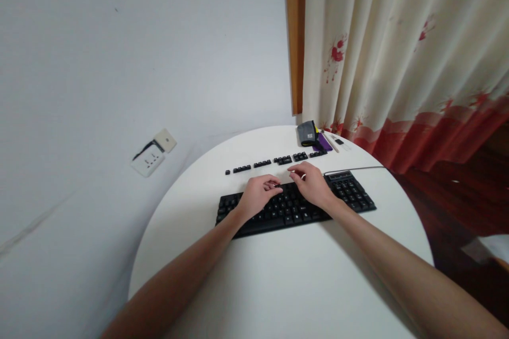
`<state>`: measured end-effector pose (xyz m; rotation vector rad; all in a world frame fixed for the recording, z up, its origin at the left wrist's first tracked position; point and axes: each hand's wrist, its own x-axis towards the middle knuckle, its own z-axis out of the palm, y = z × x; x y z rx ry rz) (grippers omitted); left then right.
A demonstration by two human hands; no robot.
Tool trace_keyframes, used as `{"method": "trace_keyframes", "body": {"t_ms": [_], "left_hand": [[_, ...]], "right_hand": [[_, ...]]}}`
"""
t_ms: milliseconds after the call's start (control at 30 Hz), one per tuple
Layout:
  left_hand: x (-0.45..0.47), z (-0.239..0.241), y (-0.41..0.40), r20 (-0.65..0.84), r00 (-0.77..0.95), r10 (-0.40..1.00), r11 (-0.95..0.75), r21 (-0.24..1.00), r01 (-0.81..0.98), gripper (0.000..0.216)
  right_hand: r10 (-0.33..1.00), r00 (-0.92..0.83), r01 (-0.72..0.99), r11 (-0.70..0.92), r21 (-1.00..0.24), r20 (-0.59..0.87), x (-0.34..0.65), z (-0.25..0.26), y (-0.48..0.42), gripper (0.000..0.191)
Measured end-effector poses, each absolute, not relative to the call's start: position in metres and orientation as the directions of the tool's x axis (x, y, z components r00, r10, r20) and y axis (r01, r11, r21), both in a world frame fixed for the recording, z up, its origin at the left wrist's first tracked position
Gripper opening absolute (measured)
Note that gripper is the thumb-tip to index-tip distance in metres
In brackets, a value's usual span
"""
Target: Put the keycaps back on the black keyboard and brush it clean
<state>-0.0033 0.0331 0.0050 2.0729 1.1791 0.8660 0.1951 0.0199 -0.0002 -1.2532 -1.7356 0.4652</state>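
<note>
Keyboard point(286, 209), black and corded, lies on the white table point(278, 275) under both hands. Left hand point(258, 193) and right hand point(312, 183) curl over its top rows, fingertips pinched; whether they grip anything I cannot tell. Just beyond them, a row of loose keycaps point(278, 160) could scatter if a wrist sweeps forward. Farther off lies a grey pouch point(307, 133). Key legends are too small to read.
</note>
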Motion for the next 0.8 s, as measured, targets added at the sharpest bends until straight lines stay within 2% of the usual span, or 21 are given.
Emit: {"method": "trace_keyframes", "body": {"t_ms": [167,433,800], "left_hand": [[-0.001,-0.003,0.033,0.245,0.430,0.869,-0.469,0.686,0.556,0.012],[-0.003,-0.004,0.030,0.331,0.556,0.762,-0.620,0.622,0.479,0.015],[-0.003,-0.005,0.028,0.347,0.505,0.790,-0.601,0.598,0.530,0.010]], "right_hand": [[0.905,-0.065,0.596,0.374,-0.711,0.421,0.196,-0.002,0.022,0.019],[0.913,-0.077,0.599,0.364,-0.713,0.401,0.196,-0.010,0.023,0.017],[0.917,-0.083,0.613,0.356,-0.705,0.391,0.196,-0.011,0.024,0.016]]}}
